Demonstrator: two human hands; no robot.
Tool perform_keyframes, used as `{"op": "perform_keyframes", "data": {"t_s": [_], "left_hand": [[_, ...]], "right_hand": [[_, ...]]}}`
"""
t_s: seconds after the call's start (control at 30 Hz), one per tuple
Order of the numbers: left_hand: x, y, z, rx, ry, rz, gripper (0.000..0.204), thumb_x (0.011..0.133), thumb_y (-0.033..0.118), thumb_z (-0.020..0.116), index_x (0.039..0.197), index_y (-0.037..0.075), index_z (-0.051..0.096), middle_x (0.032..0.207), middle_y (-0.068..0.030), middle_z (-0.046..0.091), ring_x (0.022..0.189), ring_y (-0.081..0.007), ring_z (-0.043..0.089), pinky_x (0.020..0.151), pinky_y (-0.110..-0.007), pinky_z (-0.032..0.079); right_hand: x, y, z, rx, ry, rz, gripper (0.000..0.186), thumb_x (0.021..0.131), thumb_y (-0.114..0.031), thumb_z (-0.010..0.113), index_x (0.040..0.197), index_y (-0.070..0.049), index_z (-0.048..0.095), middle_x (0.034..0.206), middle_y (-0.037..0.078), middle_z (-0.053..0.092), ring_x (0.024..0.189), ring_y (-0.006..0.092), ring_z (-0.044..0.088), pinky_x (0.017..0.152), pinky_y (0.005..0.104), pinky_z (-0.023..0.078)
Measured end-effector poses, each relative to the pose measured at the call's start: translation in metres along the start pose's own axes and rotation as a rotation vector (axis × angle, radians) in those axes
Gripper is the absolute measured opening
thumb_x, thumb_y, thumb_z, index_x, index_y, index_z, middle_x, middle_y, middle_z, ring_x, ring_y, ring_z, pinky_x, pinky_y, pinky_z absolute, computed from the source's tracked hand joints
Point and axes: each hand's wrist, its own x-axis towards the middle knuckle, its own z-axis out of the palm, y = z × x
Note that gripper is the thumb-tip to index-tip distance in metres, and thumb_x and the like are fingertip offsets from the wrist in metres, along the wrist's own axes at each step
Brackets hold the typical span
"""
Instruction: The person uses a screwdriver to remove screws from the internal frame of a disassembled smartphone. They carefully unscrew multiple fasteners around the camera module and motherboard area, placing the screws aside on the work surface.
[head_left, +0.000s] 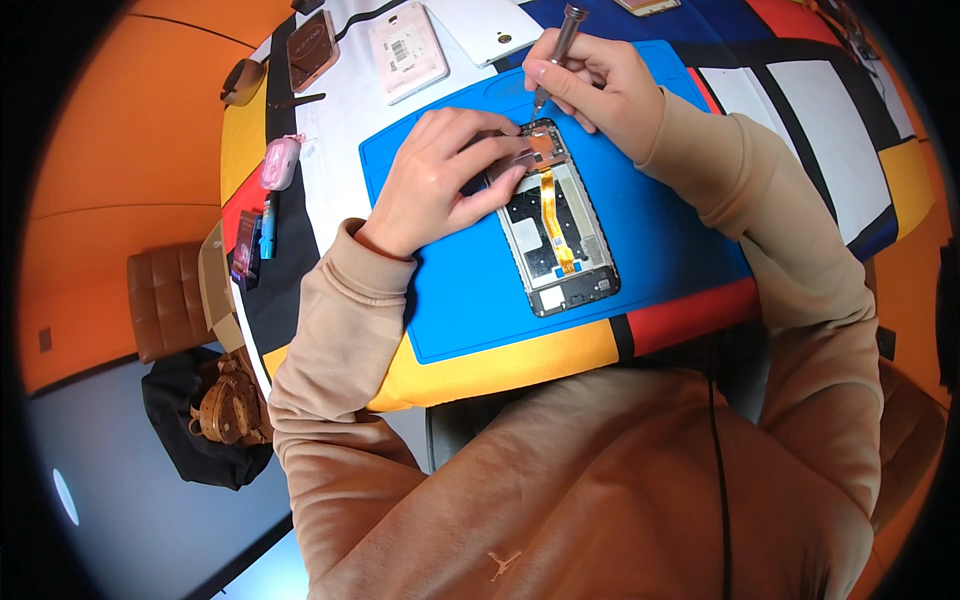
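An opened smartphone (578, 288) lies slightly tilted on a blue work mat (455, 300), its inside facing up. A yellow-orange flat ribbon cable (551, 215) runs down its middle. My left hand (432, 172) grips the phone's upper left part with bent fingers, partly covering it. Under those fingertips is a small greyish piece whose kind I cannot make out. A slim dark screwdriver (565, 38) is held upright in my right hand (612, 98), between thumb and fingers. Its tip meets the phone's top edge, though the exact contact spot is too small to see.
Beyond the mat lie a white phone (408, 55), a dark phone in a pinkish frame (312, 52) and a white panel (485, 30). At the left are a pink pouch (281, 163), a blue tube (268, 228) and a dark small box (246, 248). The colour-block tablecloth (500, 375) ends near my body.
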Motion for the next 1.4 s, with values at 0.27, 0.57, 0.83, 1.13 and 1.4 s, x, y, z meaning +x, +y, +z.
{"op": "perform_keyframes", "data": {"t_s": [0.27, 0.57, 0.83, 1.13, 1.4], "left_hand": [[0.003, 0.007, -0.004, 0.067, -0.11, 0.118, 0.034, 0.084, 0.015, 0.073, 0.118, 0.013, 0.075, 0.117, -0.0056, 0.066, 0.095, -0.0223, 0.06, 0.084, -0.034, 0.049], [0.0, 0.007, 0.0, -0.019, -0.116, 0.045, 0.026, 0.085, 0.015, 0.072, 0.111, 0.011, 0.077, 0.117, -0.0052, 0.065, 0.1, -0.0228, 0.059, 0.086, -0.034, 0.049], [-0.004, 0.006, 0.005, -0.122, -0.087, -0.004, 0.031, 0.078, 0.007, 0.072, 0.109, 0.006, 0.079, 0.124, -0.0121, 0.064, 0.11, -0.0276, 0.061, 0.091, -0.039, 0.047], [-0.009, 0.003, 0.005, -0.195, -0.08, -0.027, 0.03, 0.08, 0.006, 0.068, 0.108, 0.006, 0.078, 0.128, -0.0157, 0.061, 0.112, -0.0306, 0.06, 0.096, -0.041, 0.048], [-0.008, 0.0, 0.007, -0.228, -0.054, 0.09, 0.03, 0.085, 0.016, 0.07, 0.113, 0.007, 0.076, 0.12, -0.016, 0.062, 0.109, -0.0277, 0.06, 0.093, -0.037, 0.049]], "right_hand": [[-0.012, -0.016, -0.001, -0.141, 0.028, 0.0, 0.024, 0.101, -0.023, 0.065, 0.108, -0.001, 0.07, 0.078, 0.005, 0.068, 0.069, 0.0064, 0.059, 0.06, 0.0222, 0.047], [-0.021, -0.019, -0.009, -0.148, -0.06, -0.002, 0.021, 0.107, -0.018, 0.052, 0.098, -0.002, 0.063, 0.077, 0.0, 0.053, 0.062, 0.0043, 0.042, 0.057, 0.0212, 0.032], [-0.03, -0.024, -0.013, -0.206, -0.075, 0.145, 0.019, 0.106, -0.013, 0.053, 0.099, 0.0, 0.065, 0.078, -0.002, 0.055, 0.058, 0.0015, 0.04, 0.053, 0.0198, 0.03], [-0.032, -0.026, -0.012, -0.224, -0.049, 0.092, 0.017, 0.105, -0.009, 0.053, 0.098, 0.004, 0.063, 0.095, 0.008, 0.065, 0.063, 0.005, 0.046, 0.056, 0.0192, 0.036], [-0.032, -0.028, -0.014, -0.269, -0.083, 0.045, 0.017, 0.105, -0.008, 0.053, 0.099, 0.005, 0.063, 0.095, 0.01, 0.065, 0.065, 0.0079, 0.05, 0.057, 0.0207, 0.038]]}}
